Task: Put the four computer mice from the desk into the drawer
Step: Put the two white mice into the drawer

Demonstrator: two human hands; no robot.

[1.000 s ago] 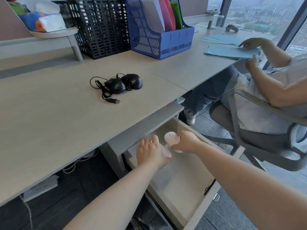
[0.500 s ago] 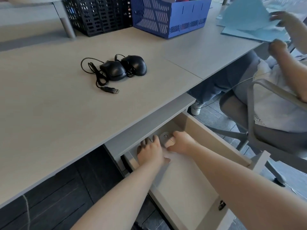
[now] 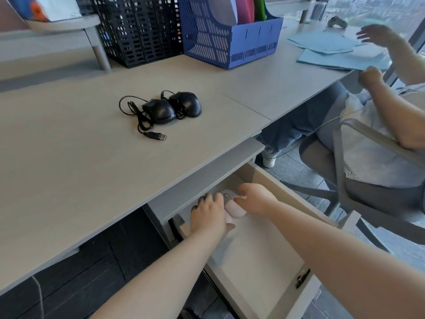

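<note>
Both hands inside open drawer (image 3: 259, 268): left hand (image 3: 210, 215) and right hand (image 3: 255, 199) fingers rest loosely on pink mouse (image 3: 234, 210) and white mouse (image 3: 226, 195); grip cannot be told. 2 black mice (image 3: 172, 107) near surface centre.

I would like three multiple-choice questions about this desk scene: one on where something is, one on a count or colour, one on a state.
1. Where do both hands reach?
A. onto the desk top
B. into the drawer
C. into the blue file holder

2. How many black mice lie on the desk?
A. one
B. two
C. four

3. In what state is the drawer?
A. pulled open
B. closed
C. taken out and set on the floor

Answers: 1 B, the left hand and right hand are inside the drawer at two pale mice. 2 B, two black mice sit side by side on the desk. 3 A, its pale floor shows.
</note>
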